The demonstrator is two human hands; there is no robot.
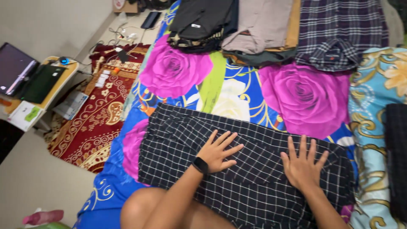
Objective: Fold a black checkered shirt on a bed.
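A black garment with a white grid check point(178, 144) lies spread flat on a bed sheet printed with big magenta roses point(296, 93). My left hand point(218, 150), with a black band on the wrist, rests palm down near the garment's middle, fingers spread. My right hand point(302, 164) presses flat on the garment's right part, fingers apart too. Neither hand grips anything. My bare knee shows at the bottom edge, under the cloth's near side.
Folded clothes line the far edge of the bed: a black stack point(201, 23), a grey-beige stack point(260, 27), a dark plaid shirt point(339, 34). Another dark checked piece point(396, 157) lies at right. Left on the floor are a red patterned rug point(97, 118) and a low table with a laptop point(15, 68).
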